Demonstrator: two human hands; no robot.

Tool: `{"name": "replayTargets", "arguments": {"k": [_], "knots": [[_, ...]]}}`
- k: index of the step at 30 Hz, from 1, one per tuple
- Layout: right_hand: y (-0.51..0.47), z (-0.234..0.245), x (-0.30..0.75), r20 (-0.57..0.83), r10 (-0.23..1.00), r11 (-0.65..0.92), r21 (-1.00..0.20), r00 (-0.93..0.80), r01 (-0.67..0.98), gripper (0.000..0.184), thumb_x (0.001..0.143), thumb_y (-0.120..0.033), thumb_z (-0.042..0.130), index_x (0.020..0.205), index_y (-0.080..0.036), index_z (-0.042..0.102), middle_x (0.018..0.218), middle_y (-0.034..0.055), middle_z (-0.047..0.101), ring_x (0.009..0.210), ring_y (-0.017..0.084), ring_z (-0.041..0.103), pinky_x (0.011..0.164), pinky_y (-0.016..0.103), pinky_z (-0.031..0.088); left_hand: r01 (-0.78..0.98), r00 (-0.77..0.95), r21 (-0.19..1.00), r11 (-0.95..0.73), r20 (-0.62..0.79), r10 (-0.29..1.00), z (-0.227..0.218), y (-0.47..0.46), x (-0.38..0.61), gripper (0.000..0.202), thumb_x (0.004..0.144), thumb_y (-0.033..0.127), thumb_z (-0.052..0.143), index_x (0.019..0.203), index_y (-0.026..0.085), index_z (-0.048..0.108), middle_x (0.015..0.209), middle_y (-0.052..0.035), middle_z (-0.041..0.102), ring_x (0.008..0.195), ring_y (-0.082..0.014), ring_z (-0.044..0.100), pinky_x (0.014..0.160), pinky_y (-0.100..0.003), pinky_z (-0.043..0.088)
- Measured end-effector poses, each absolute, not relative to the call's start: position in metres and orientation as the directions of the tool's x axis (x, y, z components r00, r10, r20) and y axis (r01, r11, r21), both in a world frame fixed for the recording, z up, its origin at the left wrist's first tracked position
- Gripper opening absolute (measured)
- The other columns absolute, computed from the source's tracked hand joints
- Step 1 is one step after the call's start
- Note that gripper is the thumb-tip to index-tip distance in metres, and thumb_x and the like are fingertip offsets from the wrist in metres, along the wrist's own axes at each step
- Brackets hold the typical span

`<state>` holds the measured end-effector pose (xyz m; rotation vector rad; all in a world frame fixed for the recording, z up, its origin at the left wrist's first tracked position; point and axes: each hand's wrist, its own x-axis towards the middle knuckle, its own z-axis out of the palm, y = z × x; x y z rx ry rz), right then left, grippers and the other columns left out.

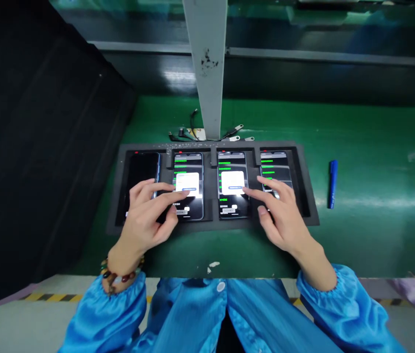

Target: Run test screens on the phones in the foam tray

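Observation:
A black foam tray (121, 166) on the green bench holds several phones side by side. The leftmost phone (141, 169) has a dark screen. The second phone (188, 171) and third phone (232, 169) show green text and a white pop-up box. My left hand (148, 215) lies over the tray with fingers spread, its index fingertip on the second phone's screen. My right hand (282, 215) is spread too, its index finger reaching to the third phone, while its other fingers hover over the rightmost phone (277, 164). Neither hand holds anything.
A blue marker pen (332, 184) lies on the green bench (369, 162) right of the tray. A grey post (207, 63) rises behind the tray, with loose cable plugs (188, 132) at its foot. A black panel (38, 137) walls off the left side.

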<state>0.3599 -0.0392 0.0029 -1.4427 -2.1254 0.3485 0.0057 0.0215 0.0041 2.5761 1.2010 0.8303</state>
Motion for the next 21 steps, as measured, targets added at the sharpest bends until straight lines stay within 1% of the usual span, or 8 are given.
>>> {"name": "replayTargets", "arguments": {"k": [2,5,7,10,12,15,18,21], "knots": [[-0.044,0.002,0.371,0.32,0.928,0.341,-0.536,-0.188,0.772,0.045,0.111,-0.021,0.049,0.151,-0.027,0.068,0.157,0.0143,0.067,0.155,0.035,0.057,0.125,0.063,0.049,0.628,0.574,0.371,-0.684,0.372,0.729,0.006,0.022,0.007,0.043,0.094,0.011,0.062,0.132,0.025,0.077,0.117,-0.0055,0.084,0.118,-0.0282,0.076,0.124,-0.054,0.044],[-0.052,0.0,0.39,0.35,0.935,0.266,-0.591,-0.055,0.762,0.045,0.112,-0.023,0.05,0.153,-0.032,0.067,0.149,0.01,0.074,0.156,0.036,0.056,0.125,0.066,0.048,0.619,0.621,0.368,-0.694,0.313,0.719,0.007,0.023,0.01,0.047,0.094,0.012,0.059,0.136,0.025,0.075,0.124,-0.0056,0.084,0.123,-0.0295,0.074,0.123,-0.055,0.043],[-0.057,-0.003,0.402,0.363,0.932,0.227,-0.604,0.011,0.764,0.044,0.113,-0.023,0.049,0.152,-0.033,0.068,0.144,0.0075,0.078,0.155,0.036,0.057,0.126,0.068,0.048,0.628,0.616,0.368,-0.686,0.303,0.727,0.007,0.024,0.009,0.047,0.095,0.014,0.059,0.139,0.026,0.074,0.125,-0.0056,0.084,0.124,-0.0301,0.074,0.123,-0.055,0.043],[-0.064,-0.006,0.415,0.366,0.927,0.168,-0.598,0.08,0.784,0.042,0.114,-0.024,0.049,0.149,-0.032,0.07,0.141,0.0067,0.08,0.153,0.036,0.06,0.125,0.069,0.05,0.653,0.567,0.38,-0.655,0.328,0.756,0.006,0.024,0.006,0.047,0.097,0.018,0.061,0.141,0.027,0.073,0.125,-0.0066,0.083,0.126,-0.0316,0.073,0.125,-0.057,0.042],[-0.067,-0.007,0.42,0.362,0.927,0.151,-0.594,0.094,0.79,0.04,0.114,-0.025,0.05,0.147,-0.031,0.072,0.139,0.0067,0.081,0.152,0.035,0.061,0.124,0.068,0.052,0.672,0.525,0.39,-0.63,0.348,0.776,0.005,0.024,0.004,0.044,0.098,0.019,0.062,0.139,0.027,0.075,0.124,-0.0074,0.083,0.125,-0.032,0.074,0.126,-0.058,0.041],[-0.068,-0.007,0.423,0.336,0.94,0.158,-0.592,0.064,0.79,0.038,0.114,-0.025,0.049,0.142,-0.031,0.074,0.138,0.0063,0.082,0.151,0.033,0.063,0.123,0.064,0.055,0.717,0.442,0.394,-0.575,0.381,0.812,0.005,0.023,0.003,0.037,0.101,0.019,0.059,0.131,0.026,0.078,0.119,-0.0072,0.082,0.122,-0.0308,0.074,0.127,-0.059,0.041],[-0.063,-0.007,0.422,0.271,0.962,0.145,-0.584,0.023,0.799,0.038,0.115,-0.026,0.047,0.14,-0.031,0.075,0.138,0.0069,0.081,0.151,0.033,0.063,0.123,0.064,0.053,0.762,0.38,0.409,-0.502,0.346,0.858,0.005,0.023,0.005,0.034,0.105,0.022,0.054,0.128,0.028,0.079,0.116,-0.006,0.081,0.124,-0.0302,0.072,0.127,-0.061,0.041],[-0.056,-0.005,0.421,0.198,0.98,0.104,-0.574,0.014,0.813,0.04,0.116,-0.028,0.045,0.143,-0.029,0.074,0.147,0.0101,0.076,0.156,0.034,0.059,0.127,0.067,0.047,0.773,0.382,0.425,-0.471,0.281,0.88,0.003,0.025,0.007,0.036,0.106,0.026,0.053,0.132,0.029,0.078,0.121,-0.0087,0.078,0.129,-0.0326,0.07,0.128,-0.064,0.038]]}}
